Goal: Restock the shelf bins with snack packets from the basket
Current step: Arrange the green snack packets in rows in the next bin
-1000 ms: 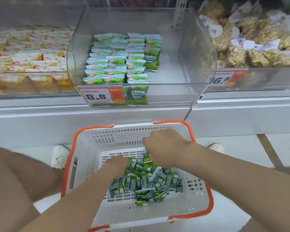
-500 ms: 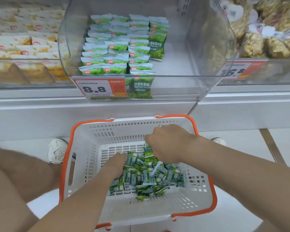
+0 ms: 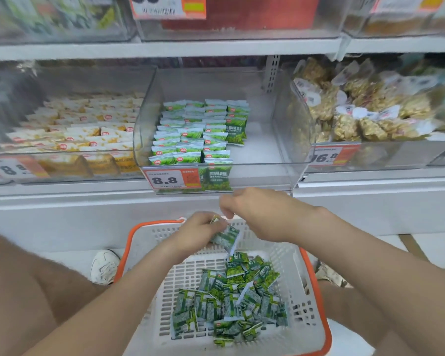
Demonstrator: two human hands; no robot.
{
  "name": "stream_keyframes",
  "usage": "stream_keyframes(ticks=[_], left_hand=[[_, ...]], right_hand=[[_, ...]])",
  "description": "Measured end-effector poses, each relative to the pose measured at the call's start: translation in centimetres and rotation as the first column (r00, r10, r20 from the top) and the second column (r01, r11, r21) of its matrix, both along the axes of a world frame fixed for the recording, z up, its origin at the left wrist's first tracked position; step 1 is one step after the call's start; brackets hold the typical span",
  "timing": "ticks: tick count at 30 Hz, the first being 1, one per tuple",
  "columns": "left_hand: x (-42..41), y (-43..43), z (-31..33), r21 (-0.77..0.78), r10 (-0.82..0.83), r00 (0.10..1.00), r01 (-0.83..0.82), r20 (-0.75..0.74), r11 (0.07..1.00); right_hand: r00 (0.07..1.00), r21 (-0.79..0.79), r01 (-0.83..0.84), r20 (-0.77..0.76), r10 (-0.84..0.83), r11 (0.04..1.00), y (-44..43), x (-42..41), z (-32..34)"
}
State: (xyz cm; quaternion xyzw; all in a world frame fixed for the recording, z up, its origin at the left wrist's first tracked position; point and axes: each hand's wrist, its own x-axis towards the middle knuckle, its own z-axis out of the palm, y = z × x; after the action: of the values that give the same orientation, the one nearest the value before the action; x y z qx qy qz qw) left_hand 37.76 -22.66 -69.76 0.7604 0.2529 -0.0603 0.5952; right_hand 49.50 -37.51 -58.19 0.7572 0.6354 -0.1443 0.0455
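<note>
A white basket with an orange rim [image 3: 316, 283] sits on the floor below me, with a loose heap of green snack packets [image 3: 231, 301] in it. Above its far edge my left hand [image 3: 198, 232] grips a few green packets [image 3: 226, 238] that hang from its fingers. My right hand [image 3: 257, 214] is beside it with curled fingers, pinching at the top of the same bunch. The clear shelf bin [image 3: 283, 140] straight ahead holds neat rows of green packets [image 3: 198, 134] on its left; its right part is bare.
The left bin holds yellow packets [image 3: 82, 129] and the right bin bagged golden snacks [image 3: 357, 109]. An orange 8.8 price tag [image 3: 171, 179] hangs on the green bin's front. A white shoe [image 3: 104, 265] is left of the basket; my knees flank it.
Both hands have risen out of the packet heap to the basket's far edge, the left one now holding a few packets. The view has tilted up, showing the shelf above.
</note>
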Motion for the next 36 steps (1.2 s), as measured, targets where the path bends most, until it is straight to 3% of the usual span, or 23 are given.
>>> stream_keyframes(ticks=[4, 6, 9, 12, 14, 16, 19, 22, 25, 27, 28, 30, 31, 32, 34, 36], left_hand=[[0.8, -0.4, 6.6, -0.047, -0.071, 0.986, 0.078, 0.151, 0.996], [1.0, -0.5, 9.7, -0.040, -0.091, 0.969, 0.103, 0.231, 0.994], [1.3, -0.2, 13.4, 0.022, -0.101, 0.935, 0.099, 0.341, 0.995], [1.8, 0.2, 16.1, 0.020, -0.018, 0.920, 0.011, 0.392, 1.000], [2.1, 0.7, 17.6, 0.144, -0.040, 0.902, -0.025, 0.430, 0.989], [2.3, 1.7, 18.3, 0.309, -0.195, 0.866, 0.050, 0.460, 0.950], [2.8, 2.9, 18.2, 0.413, -0.277, 0.869, 0.094, 0.409, 0.906], [3.6, 3.6, 17.4, 0.365, -0.198, 0.893, 0.042, 0.405, 0.930], [4.5, 4.2, 17.0, 0.294, -0.087, 0.926, -0.028, 0.369, 0.955], [4.9, 4.9, 16.9, 0.518, -0.101, 0.958, -0.055, 0.268, 0.854], [4.9, 5.3, 16.7, 0.670, -0.137, 0.968, -0.042, 0.212, 0.741], [4.8, 6.1, 16.1, 0.910, -0.248, 0.965, 0.030, 0.081, 0.413], [4.9, 6.6, 15.8, 0.957, -0.290, 0.957, 0.080, 0.005, 0.280], [5.0, 7.0, 15.5, 0.969, -0.310, 0.948, 0.135, -0.066, 0.207], [5.3, 7.7, 15.3, 0.947, -0.320, 0.933, 0.240, -0.164, 0.215], [5.6, 7.9, 15.2, 0.922, -0.314, 0.918, 0.318, -0.241, 0.220]], right_hand=[[0.999, 0.092, 0.032, -0.043, -0.029, 0.995, -1.2, 0.6, 1.8], [0.992, 0.211, 0.047, -0.121, -0.022, 0.976, -1.2, 1.0, 2.9], [0.977, 0.456, 0.060, -0.210, 0.042, 0.888, -0.9, 2.0, 4.6], [0.953, 0.550, 0.205, -0.302, -0.037, 0.809, -0.8, 3.0, 6.4], [0.881, 0.521, 0.376, -0.458, -0.120, 0.767, -0.4, 3.4, 7.3], [0.774, 0.458, 0.522, -0.609, -0.173, 0.719, 0.2, 3.7, 7.7], [0.613, 0.347, 0.653, -0.764, -0.201, 0.673, 1.4, 4.1, 7.9], [0.466, 0.216, 0.741, -0.847, -0.256, 0.636, 2.6, 4.6, 7.6], [0.441, 0.162, 0.767, -0.836, -0.327, 0.621, 3.7, 5.5, 7.1], [0.508, 0.210, 0.766, -0.777, -0.372, 0.608, 4.5, 6.8, 6.8], [0.569, 0.265, 0.757, -0.716, -0.404, 0.597, 4.9, 7.6, 6.6], [0.697, 0.383, 0.710, -0.504, -0.510, 0.591, 5.6, 9.6, 5.9], [0.736, 0.422, 0.677, -0.391, -0.553, 0.603, 6.0, 10.6, 5.3], [0.754, 0.434, 0.654, -0.312, -0.578, 0.619, 6.4, 11.5, 4.8], [0.759, 0.394, 0.644, -0.219, -0.613, 0.656, 7.5, 12.7, 3.8], [0.740, 0.322, 0.670, -0.221, -0.635, 0.669, 8.7, 13.5, 3.0]])
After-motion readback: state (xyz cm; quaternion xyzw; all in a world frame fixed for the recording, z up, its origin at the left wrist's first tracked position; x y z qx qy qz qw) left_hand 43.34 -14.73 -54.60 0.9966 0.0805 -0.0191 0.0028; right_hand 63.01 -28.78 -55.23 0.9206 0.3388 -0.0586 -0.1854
